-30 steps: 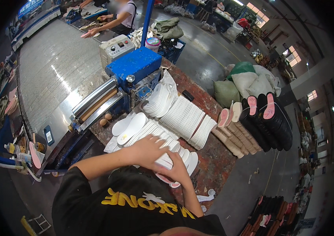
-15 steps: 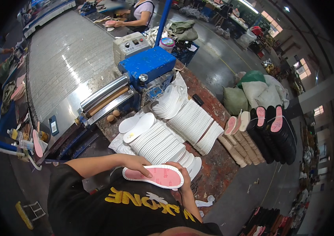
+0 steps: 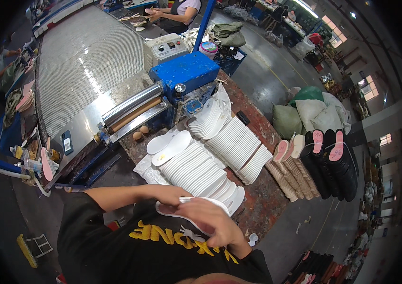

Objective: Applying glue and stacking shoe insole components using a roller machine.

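Close in front of my chest is a shoe insole with a pink face and a white rim, tilted and partly covered by my hands. My left hand grips its far edge, most of the fingers out of sight behind it. Across the pink face lies my right hand, its fingers curled over the insole and hiding much of it. Just beyond my hands, a leaning row of white insoles lies on the worn reddish table. A second row of white insoles stands to its right.
A roller machine with a blue housing and a mesh conveyor fills the far left. Bundled beige insoles and black insoles stand at the right. A phone lies beside the conveyor; a co-worker sits beyond.
My right hand has come from the insole's right end across its pink face, covering it. The insole has tipped, and my left hand has shifted slightly right along its far edge.
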Tool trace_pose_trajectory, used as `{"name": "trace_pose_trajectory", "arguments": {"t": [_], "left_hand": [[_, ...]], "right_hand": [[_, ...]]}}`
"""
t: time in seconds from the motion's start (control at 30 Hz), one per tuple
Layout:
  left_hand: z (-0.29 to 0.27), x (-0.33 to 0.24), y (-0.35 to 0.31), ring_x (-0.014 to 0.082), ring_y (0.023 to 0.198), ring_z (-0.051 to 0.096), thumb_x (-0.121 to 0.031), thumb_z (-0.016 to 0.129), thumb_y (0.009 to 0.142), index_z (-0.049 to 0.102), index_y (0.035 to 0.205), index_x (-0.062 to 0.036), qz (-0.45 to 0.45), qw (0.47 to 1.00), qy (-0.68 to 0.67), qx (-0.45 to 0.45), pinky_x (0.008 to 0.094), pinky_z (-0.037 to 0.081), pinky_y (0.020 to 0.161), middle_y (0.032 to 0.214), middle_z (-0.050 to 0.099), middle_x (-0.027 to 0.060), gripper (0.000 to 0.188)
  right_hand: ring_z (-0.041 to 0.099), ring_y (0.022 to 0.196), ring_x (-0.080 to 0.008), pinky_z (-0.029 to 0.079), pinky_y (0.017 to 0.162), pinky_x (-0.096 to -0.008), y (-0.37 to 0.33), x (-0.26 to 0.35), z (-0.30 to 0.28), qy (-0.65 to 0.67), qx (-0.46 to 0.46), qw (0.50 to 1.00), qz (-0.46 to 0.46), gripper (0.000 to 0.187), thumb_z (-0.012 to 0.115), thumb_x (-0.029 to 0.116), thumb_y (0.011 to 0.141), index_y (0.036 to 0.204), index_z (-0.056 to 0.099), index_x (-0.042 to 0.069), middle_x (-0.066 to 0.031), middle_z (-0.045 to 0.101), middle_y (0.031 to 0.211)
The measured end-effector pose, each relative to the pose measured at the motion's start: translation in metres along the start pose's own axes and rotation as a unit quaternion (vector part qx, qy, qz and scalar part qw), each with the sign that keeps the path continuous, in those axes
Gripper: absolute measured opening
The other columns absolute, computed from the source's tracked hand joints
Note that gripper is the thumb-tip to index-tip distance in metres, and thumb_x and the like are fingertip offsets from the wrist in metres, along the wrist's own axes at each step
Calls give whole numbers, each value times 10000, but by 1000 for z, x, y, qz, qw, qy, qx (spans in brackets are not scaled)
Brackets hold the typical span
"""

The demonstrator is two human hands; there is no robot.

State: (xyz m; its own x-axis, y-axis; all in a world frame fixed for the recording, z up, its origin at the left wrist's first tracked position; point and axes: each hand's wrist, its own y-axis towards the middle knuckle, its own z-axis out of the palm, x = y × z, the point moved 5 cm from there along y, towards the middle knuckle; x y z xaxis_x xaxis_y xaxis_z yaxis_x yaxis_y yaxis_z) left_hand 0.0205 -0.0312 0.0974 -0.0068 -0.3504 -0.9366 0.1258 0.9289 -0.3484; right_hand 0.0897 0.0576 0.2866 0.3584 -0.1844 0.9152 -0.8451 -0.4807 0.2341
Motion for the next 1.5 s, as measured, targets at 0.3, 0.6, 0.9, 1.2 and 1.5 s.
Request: {"name": "trace_pose_trajectory", "arguments": {"t": [0.3, 0.6, 0.9, 1.2, 1.5], "left_hand": [[-52, 12, -41, 270, 1020, 591, -282, 595, 879, 449, 1309, -25, 91, 876, -444, -166, 459, 443, 918, 1153, 595, 149, 522], [0, -56, -3, 245, 693, 501, -493, 314, 948, 436, 1273, -128, 335, 672, -649, 122, 462, 410, 702, 805, 452, 91, 504], [-6, 24, 8, 313, 903, 655, -234, 515, 946, 489, 1230, 6, 93, 790, -579, -177, 451, 557, 751, 1138, 594, 186, 373], [-42, -6, -37, 238, 1284, 417, -475, 429, 953, 262, 1426, -28, 230, 789, -420, -385, 385, 330, 1056, 1408, 387, 169, 672], [-36, -89, -49, 247, 1315, 300, -475, 492, 903, 157, 1478, -37, 298, 773, -219, -515, 344, 212, 1089, 1461, 260, 169, 797]], "right_hand": [[604, 971, -276, 444, 921, -393, -45, -2, -59, 1, -402, 915, -28, 355, 580, 52, 713, 1026, 591, -114, -188, 635, 1008], [538, 1136, -245, 452, 925, -350, -7, -114, -25, 281, -255, 920, 95, 984, 769, 357, 710, 1443, 198, 36, -185, 484, 1277], [558, 972, -173, 482, 768, -276, -12, -127, 2, 355, -173, 894, 210, 940, 769, 325, 679, 1388, 268, -37, -128, 487, 1197], [406, 1229, -228, 307, 1043, -342, -15, -149, 15, 384, -321, 846, 185, 826, 704, 273, 760, 1405, 270, -5, -137, 431, 1302], [274, 1322, -330, 235, 1089, -404, 5, -115, 22, 88, -347, 923, 141, 972, 583, 366, 839, 1449, -72, -12, -240, 207, 1428]]}}
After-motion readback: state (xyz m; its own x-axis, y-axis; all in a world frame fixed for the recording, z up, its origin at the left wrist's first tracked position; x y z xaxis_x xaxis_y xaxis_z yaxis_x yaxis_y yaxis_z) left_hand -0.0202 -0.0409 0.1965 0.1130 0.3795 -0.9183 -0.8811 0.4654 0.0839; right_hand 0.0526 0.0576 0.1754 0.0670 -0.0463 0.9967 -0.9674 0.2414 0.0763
